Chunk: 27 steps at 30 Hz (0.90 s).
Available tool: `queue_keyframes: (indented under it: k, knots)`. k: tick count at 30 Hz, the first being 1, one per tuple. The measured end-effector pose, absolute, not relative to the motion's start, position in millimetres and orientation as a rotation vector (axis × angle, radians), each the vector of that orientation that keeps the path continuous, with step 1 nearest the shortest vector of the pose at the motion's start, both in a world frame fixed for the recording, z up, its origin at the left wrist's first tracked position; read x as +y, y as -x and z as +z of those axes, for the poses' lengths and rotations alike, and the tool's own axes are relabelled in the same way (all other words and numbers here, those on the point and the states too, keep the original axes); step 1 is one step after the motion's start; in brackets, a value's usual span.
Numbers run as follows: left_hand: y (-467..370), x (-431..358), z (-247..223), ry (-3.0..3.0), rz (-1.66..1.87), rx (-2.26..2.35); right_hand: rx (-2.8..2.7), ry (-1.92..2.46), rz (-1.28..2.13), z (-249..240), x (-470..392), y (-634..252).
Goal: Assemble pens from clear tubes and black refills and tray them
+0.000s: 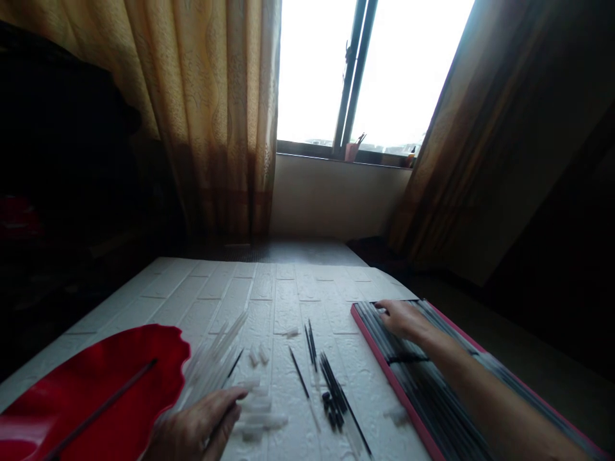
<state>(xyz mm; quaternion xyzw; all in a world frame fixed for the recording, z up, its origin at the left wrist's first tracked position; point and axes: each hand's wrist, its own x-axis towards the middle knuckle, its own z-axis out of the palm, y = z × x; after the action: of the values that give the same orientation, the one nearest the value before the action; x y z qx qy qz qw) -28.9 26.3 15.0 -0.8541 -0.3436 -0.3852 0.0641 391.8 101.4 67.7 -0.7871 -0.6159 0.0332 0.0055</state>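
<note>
My left hand (195,424) rests low on the table, fingers curled with the thumb and index tips close together. Anything inside it is hidden. Its fingertips are beside several short clear plastic tubes (262,420). Longer clear tubes (216,352) lie in a loose pile just beyond it. My right hand (401,318) reaches over the far end of a red-edged box (384,365) filled with rows of thin grey sticks (432,397). Its fingertips bend down to the sticks and are partly hidden. Between my hands lie thin dark pointed rods (331,384) and small black caps (332,410).
A red dish (129,378) with a wavy rim stands at the left, a long dark stick (106,406) lying across it. The table cover (288,282) has a white brick pattern. Behind are curtains (216,115) and a window with a pink cup (352,152) on its sill.
</note>
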Motion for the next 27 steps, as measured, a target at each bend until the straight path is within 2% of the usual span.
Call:
queue_keyframes:
  k: [8,15,27]
  knots:
    - [35.4,26.9,30.8,2.389,-1.301,-1.153,-2.11,2.22,0.01,102.2,89.9,-328.8]
    - [40.3,28.2,34.4,2.308,-1.362,-1.241,-2.435,1.939,0.092,96.3,77.5,-235.1]
    - [33.8,20.6,37.1,2.368,-1.35,-1.213,-2.486,2.136,0.226,66.8,67.6,-206.0]
